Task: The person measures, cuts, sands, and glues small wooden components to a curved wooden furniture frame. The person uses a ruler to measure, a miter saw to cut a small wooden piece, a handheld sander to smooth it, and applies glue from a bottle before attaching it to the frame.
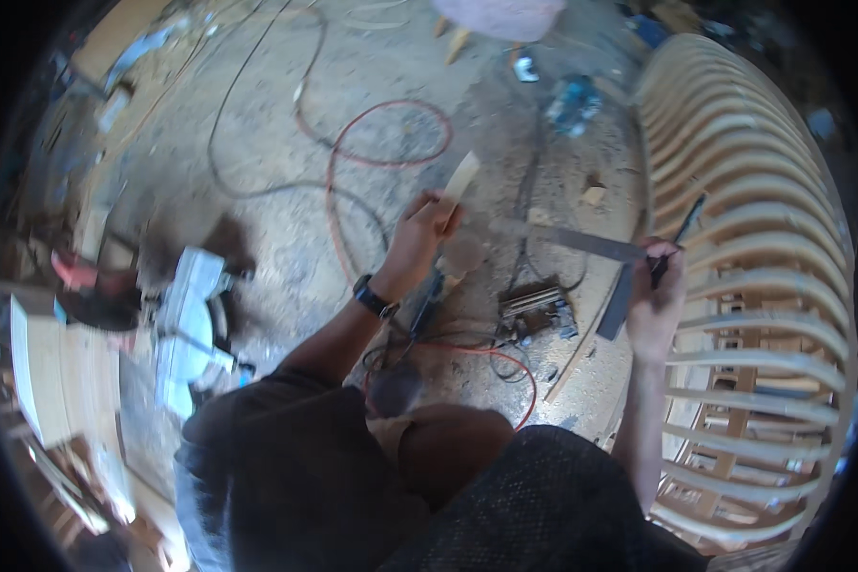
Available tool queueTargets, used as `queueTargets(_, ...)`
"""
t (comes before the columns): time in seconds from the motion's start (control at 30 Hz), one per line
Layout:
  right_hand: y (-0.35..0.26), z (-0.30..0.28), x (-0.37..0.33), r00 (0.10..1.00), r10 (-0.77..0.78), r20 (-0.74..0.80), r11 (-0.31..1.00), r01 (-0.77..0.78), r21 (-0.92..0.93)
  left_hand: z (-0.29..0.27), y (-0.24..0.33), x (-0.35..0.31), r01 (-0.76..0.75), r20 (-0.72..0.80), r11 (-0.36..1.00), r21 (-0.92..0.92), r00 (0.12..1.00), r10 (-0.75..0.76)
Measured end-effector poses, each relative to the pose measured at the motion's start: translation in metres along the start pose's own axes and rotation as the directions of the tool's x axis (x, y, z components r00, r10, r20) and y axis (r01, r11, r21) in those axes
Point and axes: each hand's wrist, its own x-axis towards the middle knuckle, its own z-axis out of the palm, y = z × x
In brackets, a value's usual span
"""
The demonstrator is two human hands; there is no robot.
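**Holding a wood strip and a square beside the slatted frame**

Scanning from the left: a grey machine (pixel 193 319) sits on the dusty floor (pixel 276 143), with a red cable (pixel 391 157) looped beyond it. Now the left hand (pixel 419 243), watch at the wrist, is closed around a pale wood strip (pixel 460 178), which stands up out of the fist and tilts away from the body. Below it lies a small power tool (pixel 534 313) among cords. Moving right, the right hand (pixel 656 296) is clenched on a dark pencil-like tool (pixel 679 236) and pinches the corner of a metal square (pixel 582 243), whose long blade reaches left toward the strip. Far right curves the slatted wooden frame (pixel 753 238). This looks like the measuring-and-marking stage; the next move calls for bringing the strip and the square's blade together flat and steady before any line goes down.
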Motion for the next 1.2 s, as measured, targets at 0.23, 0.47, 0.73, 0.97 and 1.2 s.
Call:
queueTargets(0.23,0.075,0.117,0.027,0.981,0.087,0.172,0.991,-0.102,0.082,-0.070,0.048,-0.047,-0.052,-0.187,0.999,0.008,0.981,0.053)
queueTargets(0.47,0.228,0.261,0.018,0.887,0.296,0.355,0.829,-0.423,0.367,-0.157,0.064,-0.137,-0.089,-0.505,0.954,0.286,0.832,0.229)
queueTargets(0.73,0.327,0.319,0.041,0.880,0.075,0.469,0.941,0.094,-0.326,-0.193,0.069,-0.252,-0.226,-0.769,0.908,0.354,0.483,0.420)
queueTargets(0.97,0.256,0.363,0.087,0.957,0.093,0.275,0.996,-0.088,-0.029,-0.204,0.076,-0.300,-0.096,-0.806,0.902,0.421,0.417,0.421)
queueTargets(1.2,0.165,0.382,0.109,0.853,-0.167,0.494,0.976,0.215,-0.041,-0.213,0.051,-0.379,0.240,-0.832,0.799,0.551,0.228,0.506)
